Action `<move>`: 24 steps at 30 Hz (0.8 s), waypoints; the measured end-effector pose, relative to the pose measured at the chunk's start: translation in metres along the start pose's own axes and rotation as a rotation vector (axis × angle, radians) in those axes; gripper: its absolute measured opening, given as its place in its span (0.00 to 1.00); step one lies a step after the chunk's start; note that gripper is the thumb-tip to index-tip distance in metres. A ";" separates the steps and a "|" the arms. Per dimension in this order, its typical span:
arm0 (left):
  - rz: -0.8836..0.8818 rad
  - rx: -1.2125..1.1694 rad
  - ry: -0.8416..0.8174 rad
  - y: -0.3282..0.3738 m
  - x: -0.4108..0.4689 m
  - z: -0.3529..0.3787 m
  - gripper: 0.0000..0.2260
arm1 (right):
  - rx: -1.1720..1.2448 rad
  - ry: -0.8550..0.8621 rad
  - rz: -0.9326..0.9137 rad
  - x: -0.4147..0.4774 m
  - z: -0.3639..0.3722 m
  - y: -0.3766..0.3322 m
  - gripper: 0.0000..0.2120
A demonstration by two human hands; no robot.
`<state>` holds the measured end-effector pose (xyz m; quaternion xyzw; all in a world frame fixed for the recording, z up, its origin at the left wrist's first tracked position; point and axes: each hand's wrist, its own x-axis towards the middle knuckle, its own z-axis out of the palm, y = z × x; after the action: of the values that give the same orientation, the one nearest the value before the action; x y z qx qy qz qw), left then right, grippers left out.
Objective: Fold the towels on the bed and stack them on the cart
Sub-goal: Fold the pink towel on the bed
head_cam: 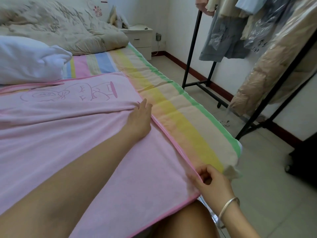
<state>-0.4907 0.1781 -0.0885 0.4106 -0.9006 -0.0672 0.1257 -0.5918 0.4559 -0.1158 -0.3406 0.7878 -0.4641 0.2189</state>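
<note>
The pink towel lies spread on the striped sheet, filling the left and middle of the frame. The left hand, in the middle, pinches the towel's right edge and bunches the cloth. The right hand, lower right, curls its fingers tight on the same edge. A white bundle sits upper left.

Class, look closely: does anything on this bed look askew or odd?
The pink terry towel is puckered into creases where the left hand grips its edge; the right hand pinches the same edge. Nothing looks spilled or damaged.
</note>
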 end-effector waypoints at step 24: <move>0.042 -0.411 0.324 -0.018 -0.307 -0.040 0.14 | -0.437 0.031 -0.877 -0.068 0.074 -0.046 0.06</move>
<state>-0.2723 0.3981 -0.1073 0.3629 -0.8445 -0.1797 0.3504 -0.4821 0.4475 -0.1088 -0.6713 0.6523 -0.3414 -0.0853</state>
